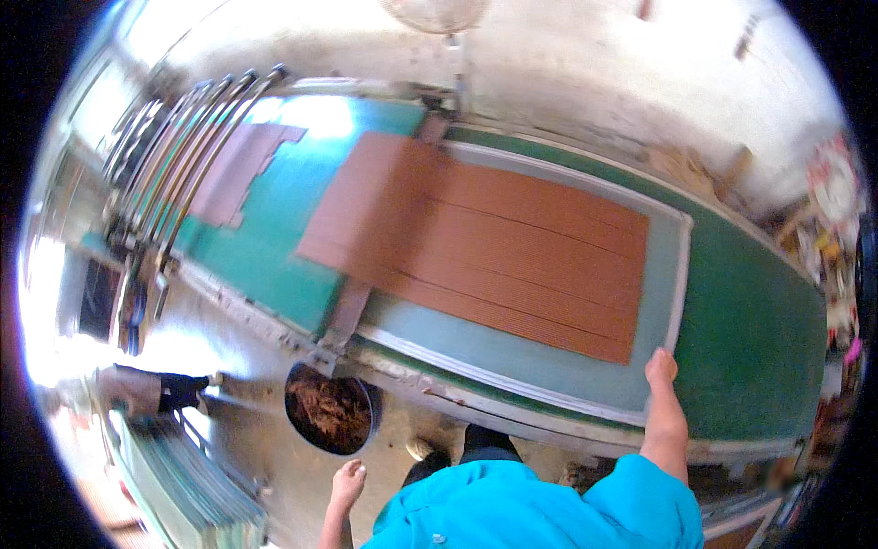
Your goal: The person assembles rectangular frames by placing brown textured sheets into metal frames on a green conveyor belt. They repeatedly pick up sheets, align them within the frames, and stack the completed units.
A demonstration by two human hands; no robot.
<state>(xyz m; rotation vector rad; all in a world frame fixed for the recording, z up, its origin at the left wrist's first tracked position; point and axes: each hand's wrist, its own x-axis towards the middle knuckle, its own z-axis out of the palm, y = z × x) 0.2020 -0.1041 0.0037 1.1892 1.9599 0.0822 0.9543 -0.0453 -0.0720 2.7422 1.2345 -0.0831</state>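
My right hand (660,368) is closed on the near right part of the white rim of a shallow rectangular tray (679,279). On its pale grey-blue bed lies a wide reddish-brown ribbed clay sheet (540,261), scored by several long lines. Toward the left the sheet passes under a crossbar (346,316), and part of it rests on a green belt (274,265). My left hand (347,483) hangs low near a dark bucket (302,430) on the floor, fingers curled, and nothing shows in it. The bucket holds brown scraps.
A green machine bed (754,316) extends to the right beyond the tray. At the far left, several metal rollers (215,151) stand over a ragged-edged brown piece (242,174). Stacked greenish boards (187,485) stand at lower left, near another person (137,389). A fan (434,11) is at the top.
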